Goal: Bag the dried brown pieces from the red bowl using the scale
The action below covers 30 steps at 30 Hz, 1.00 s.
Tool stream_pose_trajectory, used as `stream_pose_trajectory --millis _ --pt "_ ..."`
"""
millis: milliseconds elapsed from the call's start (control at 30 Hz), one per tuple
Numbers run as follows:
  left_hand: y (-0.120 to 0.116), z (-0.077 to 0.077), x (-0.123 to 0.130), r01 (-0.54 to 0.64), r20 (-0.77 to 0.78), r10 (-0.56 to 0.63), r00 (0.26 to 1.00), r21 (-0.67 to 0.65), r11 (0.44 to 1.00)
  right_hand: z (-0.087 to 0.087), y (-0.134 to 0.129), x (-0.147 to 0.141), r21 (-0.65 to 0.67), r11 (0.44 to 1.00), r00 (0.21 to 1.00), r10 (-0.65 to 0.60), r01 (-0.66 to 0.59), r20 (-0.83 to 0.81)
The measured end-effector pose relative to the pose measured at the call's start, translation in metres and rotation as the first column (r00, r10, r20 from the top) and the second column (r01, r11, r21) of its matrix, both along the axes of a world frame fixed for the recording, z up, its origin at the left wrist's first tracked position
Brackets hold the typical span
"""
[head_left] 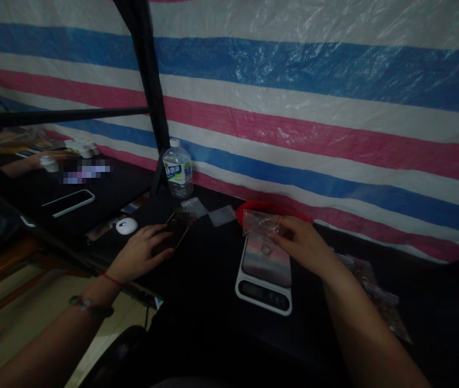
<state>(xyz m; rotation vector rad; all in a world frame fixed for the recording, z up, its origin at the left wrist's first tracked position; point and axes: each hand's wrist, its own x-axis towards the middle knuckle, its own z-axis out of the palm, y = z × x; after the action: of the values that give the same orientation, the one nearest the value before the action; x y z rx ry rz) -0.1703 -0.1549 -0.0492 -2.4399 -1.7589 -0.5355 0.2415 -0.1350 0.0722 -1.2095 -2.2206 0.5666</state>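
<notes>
My right hand (304,245) holds a small clear plastic bag (259,222) by its edge, just above the far end of a white kitchen scale (264,272) on the dark table. My left hand (143,253) rests flat on the table with its fingers on a dark phone (175,234). A red string and a bead bracelet circle my left wrist. Behind the bag lies something red (270,207), partly hidden by it.
A water bottle (178,171) stands by a black pole (148,91). Small clear bags (221,215) lie near it. A white round device (126,226) and another phone (71,202) lie to the left. Another person's arm (23,164) rests at far left. Packets (378,299) lie at right.
</notes>
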Motion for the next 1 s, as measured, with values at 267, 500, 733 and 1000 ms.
stream_pose_trajectory --millis 267,500,733,1000 --pt "0.0010 -0.0005 -0.0013 -0.252 0.009 0.252 0.968 0.033 0.967 0.0002 0.0009 0.0011 0.001 1.000 1.000 -0.008 0.008 0.007" --pt "0.0008 0.0000 -0.0016 -0.202 0.007 0.203 0.979 -0.006 0.979 0.0016 0.0000 -0.0003 0.001 1.000 0.999 -0.016 0.016 0.033" --pt "-0.0004 0.0014 0.0002 -0.169 0.019 0.170 0.985 -0.027 0.985 0.0011 0.0007 -0.0010 0.013 1.000 0.998 -0.023 0.022 0.051" --pt "0.0030 0.0037 0.0044 -0.141 0.036 0.143 0.989 -0.046 0.989 0.0010 0.0013 -0.0005 -0.008 0.999 0.997 -0.030 0.031 0.067"
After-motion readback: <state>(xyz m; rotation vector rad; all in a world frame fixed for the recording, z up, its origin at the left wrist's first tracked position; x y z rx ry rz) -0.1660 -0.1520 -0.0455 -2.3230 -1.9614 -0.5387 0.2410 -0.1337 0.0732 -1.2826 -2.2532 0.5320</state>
